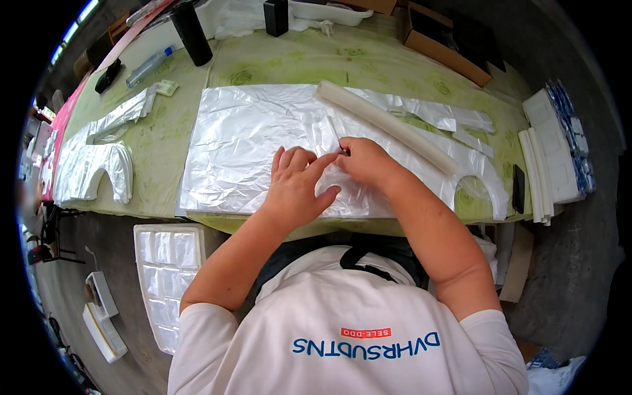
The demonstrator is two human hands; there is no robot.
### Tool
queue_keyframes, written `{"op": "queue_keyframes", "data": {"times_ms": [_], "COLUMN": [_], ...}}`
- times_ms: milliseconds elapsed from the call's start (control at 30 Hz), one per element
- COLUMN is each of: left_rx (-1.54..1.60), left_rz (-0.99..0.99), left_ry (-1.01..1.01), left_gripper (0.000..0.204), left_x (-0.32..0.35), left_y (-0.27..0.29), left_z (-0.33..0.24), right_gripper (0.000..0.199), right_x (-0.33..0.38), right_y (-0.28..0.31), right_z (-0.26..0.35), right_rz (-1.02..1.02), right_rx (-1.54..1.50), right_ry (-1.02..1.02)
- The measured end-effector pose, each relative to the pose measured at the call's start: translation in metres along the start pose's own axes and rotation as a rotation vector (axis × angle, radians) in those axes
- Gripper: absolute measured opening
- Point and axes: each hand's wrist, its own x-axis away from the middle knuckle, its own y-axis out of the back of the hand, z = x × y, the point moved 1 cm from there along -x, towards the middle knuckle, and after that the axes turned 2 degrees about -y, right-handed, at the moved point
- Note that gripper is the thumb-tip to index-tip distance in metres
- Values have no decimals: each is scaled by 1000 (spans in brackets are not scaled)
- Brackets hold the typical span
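both hands [299, 184] [364, 161] meet, fingertips pinched together.

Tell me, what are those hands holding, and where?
Both the left hand and the right hand pinch the clear plastic sheet at a fold near its middle.

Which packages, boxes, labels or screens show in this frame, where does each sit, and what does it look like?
Cardboard box: far right of the table, brown, open, dark inside.
White tray: far edge, shallow, rectangular.
Stacked packs: right end, flat white pieces with blue-printed wrappers.
Clear bottle: far left, lying down, blue cap.
Dark phone-like slab: right edge, screen not lit.
Moulded white tray: on the floor, left, many compartments.
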Motion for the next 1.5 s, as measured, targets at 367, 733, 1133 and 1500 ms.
{"op": "queue_keyframes", "data": {"times_ms": [367,733,1133,1500], "left_rx": [-165,-59,318,617], "left_rz": [187,374,51,232], "left_ry": [9,-439,91,410], "left_gripper": [89,80,70,73], "left_x": [-12,-21,19,10], "left_y": [-21,-9,-5,1], "left_z": [9,-3,-20,-43], "right_gripper": [49,35,21,33], "right_x": [19,105,68,59], "right_y": [-5,-25,-20,-23], "right_z": [-18,-31,-63,-58], "right_rz": [-45,-338,-578,-568], "right_rx": [-210,-157,182,300], "right_ry": [13,166,473,376]}}
